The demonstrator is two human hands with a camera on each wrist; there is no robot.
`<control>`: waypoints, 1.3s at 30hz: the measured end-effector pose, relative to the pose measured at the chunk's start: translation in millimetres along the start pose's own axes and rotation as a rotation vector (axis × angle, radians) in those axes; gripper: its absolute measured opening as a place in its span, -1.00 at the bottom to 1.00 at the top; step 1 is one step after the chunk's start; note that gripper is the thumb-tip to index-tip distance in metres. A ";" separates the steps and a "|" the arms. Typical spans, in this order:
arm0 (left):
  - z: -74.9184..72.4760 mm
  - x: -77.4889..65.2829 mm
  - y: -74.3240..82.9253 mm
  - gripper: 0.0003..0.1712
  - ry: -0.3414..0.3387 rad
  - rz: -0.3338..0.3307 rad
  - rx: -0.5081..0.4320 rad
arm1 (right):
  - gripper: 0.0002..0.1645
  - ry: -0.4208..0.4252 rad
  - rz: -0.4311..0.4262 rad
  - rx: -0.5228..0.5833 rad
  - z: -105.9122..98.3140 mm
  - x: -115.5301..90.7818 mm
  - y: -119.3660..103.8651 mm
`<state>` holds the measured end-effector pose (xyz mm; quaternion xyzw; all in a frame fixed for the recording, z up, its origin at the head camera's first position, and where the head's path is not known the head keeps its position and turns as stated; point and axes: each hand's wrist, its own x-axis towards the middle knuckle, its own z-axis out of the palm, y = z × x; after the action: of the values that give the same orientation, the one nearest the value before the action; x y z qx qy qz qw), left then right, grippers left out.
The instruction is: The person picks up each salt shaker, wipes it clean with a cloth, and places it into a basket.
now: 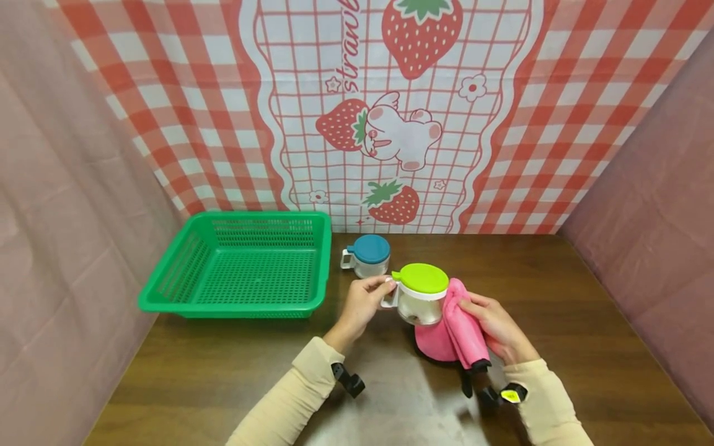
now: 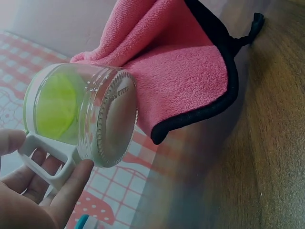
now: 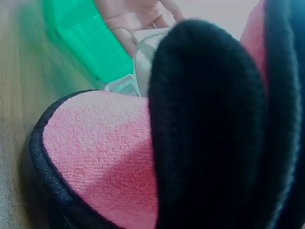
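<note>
Clear jar [image 1: 419,308], see-through, lime green lid [image 1: 424,277] on, white band under lid, white handle [image 2: 64,179] at side. Held up off the counter [image 1: 586,310], left hand [image 1: 357,310] on it: fingers [image 2: 71,193] grip the handle, thumb up near the lid end. Right hand [image 1: 499,325] pinches a folded pink cloth [image 1: 465,337], fingers bent onto it. Cloth is plush, black edging, bunched just beside the jar; exact contact hard to tell.

Behind: 1 more jar, blue-lidded jar [image 1: 370,267], on counter, similar handle pointing left. Green basket [image 1: 231,308] left of it, slotted walls. Strawberry-print curtain [image 1: 413,133] at back.

View differences: head shows both lids from above plus the basket inside; jar's underside is hidden there. Left wrist shows the jar tipped sideways in frame, ridged ring round the base, raised lettering too small to read, lid's green visible through the wall. Also shows the cloth's black edge and 1 dark strap end sticking out. Right wrist is mostly blurry black edging up close; right fingers can't be seen there, only part of the jar base, the left palm and a basket corner past the cloth.
</note>
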<state>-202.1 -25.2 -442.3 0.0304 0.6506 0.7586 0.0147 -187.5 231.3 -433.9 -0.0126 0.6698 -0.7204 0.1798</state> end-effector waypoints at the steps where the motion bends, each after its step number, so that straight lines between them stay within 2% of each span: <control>1: 0.0 0.2 -0.3 -0.69 -0.003 -0.004 -0.007 | -0.58 -0.002 -0.005 0.001 -0.2 0.0 0.4; 8: 0.8 -0.6 0.9 -0.68 0.002 -0.025 -0.022 | -0.56 -0.002 -0.013 -0.002 -0.4 -0.4 1.0; 14: 0.5 -0.4 -0.3 -0.67 -0.019 -0.039 -0.063 | -0.55 0.006 -0.011 -0.011 -0.2 -1.3 -0.5; 22: 1.1 0.8 -3.9 -0.66 -0.005 -0.026 -0.071 | -0.57 0.025 -0.009 -0.028 1.1 -2.5 -2.7; 29: 0.5 0.5 -3.9 -0.64 -0.014 -0.039 -0.146 | -0.63 0.080 -0.021 -0.143 3.1 -4.4 -6.5; 33: -0.7 0.0 -1.9 -0.65 -0.003 -0.027 -0.141 | -0.67 0.106 -0.041 -0.211 5.4 -4.0 -9.8; 39: -3.5 0.6 -4.8 -0.64 -0.026 -0.014 -0.127 | -0.72 0.131 -0.061 -0.258 5.8 -1.7 -13.0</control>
<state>-202.9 -27.9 -447.6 0.0349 0.6010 0.7979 0.0304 -187.5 226.7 -420.3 -0.0090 0.7664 -0.6327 0.1109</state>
